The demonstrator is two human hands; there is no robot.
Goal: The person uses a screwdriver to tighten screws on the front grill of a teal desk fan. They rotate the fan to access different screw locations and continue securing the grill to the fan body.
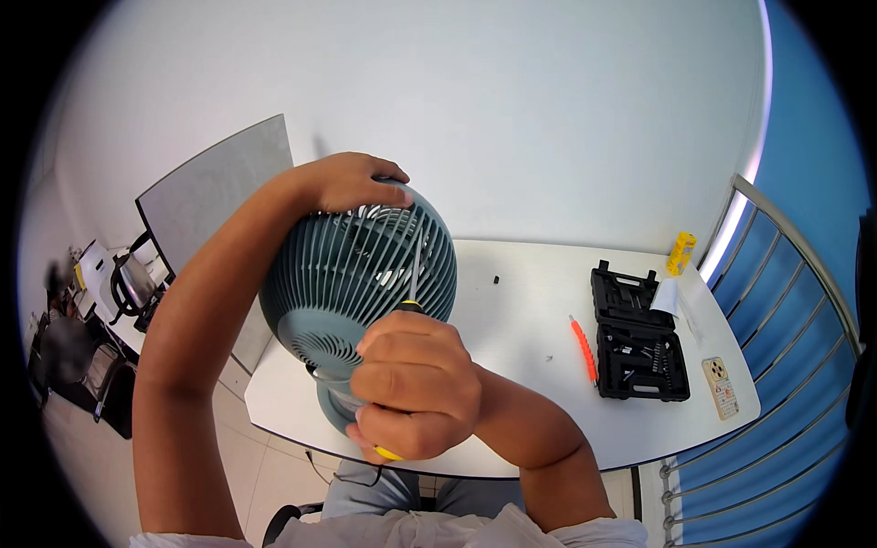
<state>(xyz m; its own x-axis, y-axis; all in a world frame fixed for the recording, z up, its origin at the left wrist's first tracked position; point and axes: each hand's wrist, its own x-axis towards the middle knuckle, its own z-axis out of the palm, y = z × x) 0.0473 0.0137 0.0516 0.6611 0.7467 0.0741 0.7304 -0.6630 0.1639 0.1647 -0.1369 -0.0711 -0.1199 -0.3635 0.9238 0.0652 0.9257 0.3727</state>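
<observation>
A grey-green table fan (315,256) stands near the front edge of the white table, its slatted rear housing towards me. Over the top of its round head lies my left hand (358,183), fingers curled round the rim and gripping it. My right hand (416,388) is closed in a fist round the yellow-and-black handle of a screwdriver (417,269). The metal shaft points up and away, in front of the slats, and its tip appears to reach in between them. What the tip touches is too small to make out. My right fist hides part of the fan's stand.
On the white table (512,365) to the right lie an open black tool case (639,373) with bits, an orange flexible shaft (583,349), a yellow container (681,254) and a patterned phone-shaped item (720,388). A metal railing (799,242) borders the right; a grey panel (219,192) stands left.
</observation>
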